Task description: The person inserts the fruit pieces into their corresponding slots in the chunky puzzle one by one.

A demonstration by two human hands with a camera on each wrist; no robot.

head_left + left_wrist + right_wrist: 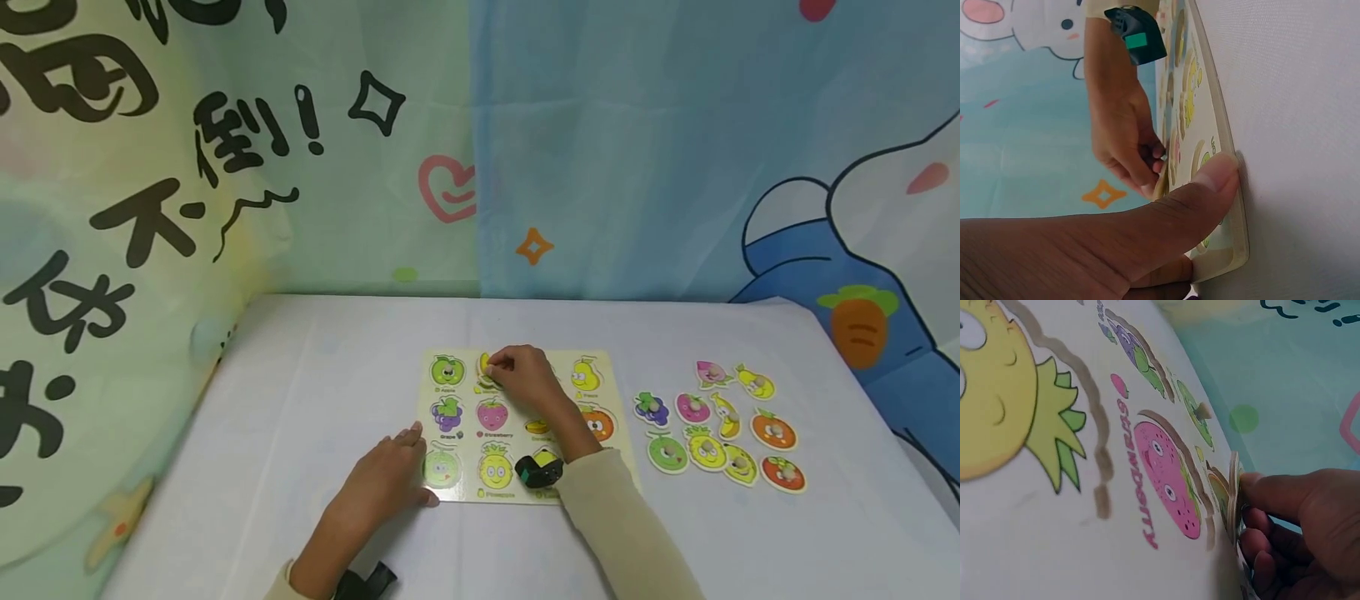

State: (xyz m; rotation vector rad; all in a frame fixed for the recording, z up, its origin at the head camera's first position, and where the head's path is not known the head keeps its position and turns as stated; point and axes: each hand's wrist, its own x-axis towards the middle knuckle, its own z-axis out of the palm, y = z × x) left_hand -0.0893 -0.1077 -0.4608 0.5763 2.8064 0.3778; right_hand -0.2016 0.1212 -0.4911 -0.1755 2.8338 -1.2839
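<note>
A pale fruit puzzle board [517,498] lies on the white-covered table, with printed, shallow fruit-shaped recesses such as a strawberry [1168,481] and a pineapple [495,468]. At the second recess of its back row, my right hand [525,379] pinches a thin wooden puzzle piece [1233,497] between thumb and fingers. That piece is tilted, nearly edge-on in the right wrist view, so its picture is hidden there. My left hand [386,479] holds the board's front left corner, its thumb [1216,175] on the front edge and the fingers at the left side.
Right of the board lie several loose fruit pieces, among them grapes [651,409], an orange [773,430] and a tomato [783,473]; some touch or overlap. A printed cloth backdrop [600,167] rises behind the table. Black wrist cameras [538,472] sit on both wrists.
</note>
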